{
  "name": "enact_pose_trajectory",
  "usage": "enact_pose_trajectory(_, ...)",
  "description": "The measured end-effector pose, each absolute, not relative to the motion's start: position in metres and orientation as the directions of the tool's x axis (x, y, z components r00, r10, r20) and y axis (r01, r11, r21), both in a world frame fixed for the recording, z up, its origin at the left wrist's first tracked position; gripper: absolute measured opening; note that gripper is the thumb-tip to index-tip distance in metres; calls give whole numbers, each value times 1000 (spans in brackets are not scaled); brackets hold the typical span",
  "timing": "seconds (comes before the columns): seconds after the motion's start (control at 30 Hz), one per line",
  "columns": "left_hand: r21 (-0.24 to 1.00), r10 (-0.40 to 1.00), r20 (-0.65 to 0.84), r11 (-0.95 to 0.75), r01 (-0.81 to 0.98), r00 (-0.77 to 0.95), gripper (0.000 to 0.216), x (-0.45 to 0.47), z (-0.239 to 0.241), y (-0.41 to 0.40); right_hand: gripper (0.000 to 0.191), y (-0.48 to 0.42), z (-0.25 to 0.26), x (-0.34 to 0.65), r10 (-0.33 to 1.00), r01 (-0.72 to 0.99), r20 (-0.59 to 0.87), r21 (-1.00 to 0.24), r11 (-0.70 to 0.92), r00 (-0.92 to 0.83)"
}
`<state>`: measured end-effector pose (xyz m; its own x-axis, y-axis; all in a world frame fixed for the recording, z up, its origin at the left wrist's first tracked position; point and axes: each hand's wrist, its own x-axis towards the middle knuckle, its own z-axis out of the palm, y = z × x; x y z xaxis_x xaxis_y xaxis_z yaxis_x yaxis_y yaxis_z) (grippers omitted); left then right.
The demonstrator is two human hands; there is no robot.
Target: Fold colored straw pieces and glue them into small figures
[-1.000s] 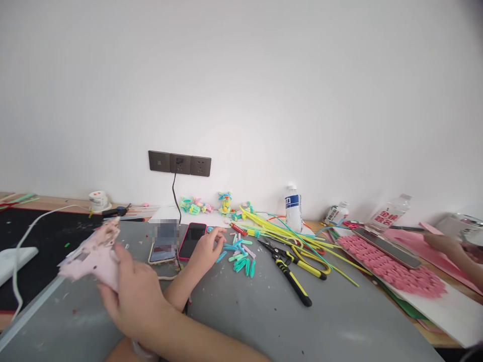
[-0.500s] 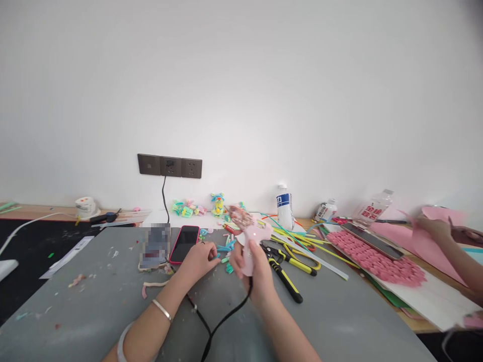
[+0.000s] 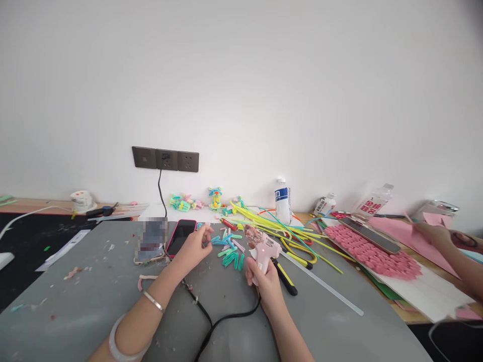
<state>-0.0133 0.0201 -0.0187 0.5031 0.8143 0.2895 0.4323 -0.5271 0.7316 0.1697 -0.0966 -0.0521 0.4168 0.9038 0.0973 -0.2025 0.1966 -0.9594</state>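
Observation:
My right hand (image 3: 266,286) is wrapped round the handle of a pink hot glue gun (image 3: 264,250). Its nozzle, crusted with brownish residue, points up and left; a long clear glue stick (image 3: 320,281) sticks out of its back. A black cord (image 3: 234,317) runs down from the handle. My left hand (image 3: 196,246) hovers beside a pink-cased phone (image 3: 182,236), its fingers curled together; whatever they pinch is too small to make out. Between my hands lie several short blue, green and lilac pipe cleaner pieces (image 3: 230,256).
Long yellow pipe cleaners (image 3: 260,218) and yellow-black pliers (image 3: 285,277) lie beyond the glue gun. Small fuzzy figures (image 3: 215,199) and a bottle (image 3: 283,203) stand by the wall. Another phone (image 3: 151,239) is at left. At right, a co-worker's hand (image 3: 432,236) holds pink paper near a pink woven piece (image 3: 373,251).
My right hand has lowered the glue gun slightly and moved it right, turning it so the glue stick shows. My left hand has lifted up and away from the pipe cleaner pieces.

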Motion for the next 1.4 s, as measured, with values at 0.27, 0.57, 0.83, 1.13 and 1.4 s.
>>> enact_pose_trajectory(0.27, 854, 728, 407, -518, 53, 552, 16, 0, -14, 2, 34, -96, -52, 174, 914, -134, 115, -975, 179, 389)
enact_pose_trajectory(0.57, 819, 683, 467, -574, 16, 561, 18, 3, -17, 1, 32, -68, -40, 167, 926, -157, 186, -956, 247, 328)
enact_pose_trajectory(0.83, 837, 686, 447, -547, 1, 574, 19, 3, -18, 3, 28, -59, -31, 159, 916, -167, 240, -938, 304, 320)
enact_pose_trajectory(1.13, 840, 716, 329, -520, 156, 616, 15, 2, -11, 1, 30, -66, -31, 160, 900, -159, 226, -940, 302, 373)
enact_pose_trajectory(1.4, 906, 760, 293, -415, 86, 579, 18, 2, -10, 0, 27, -68, -30, 161, 889, -161, 244, -932, 325, 387)
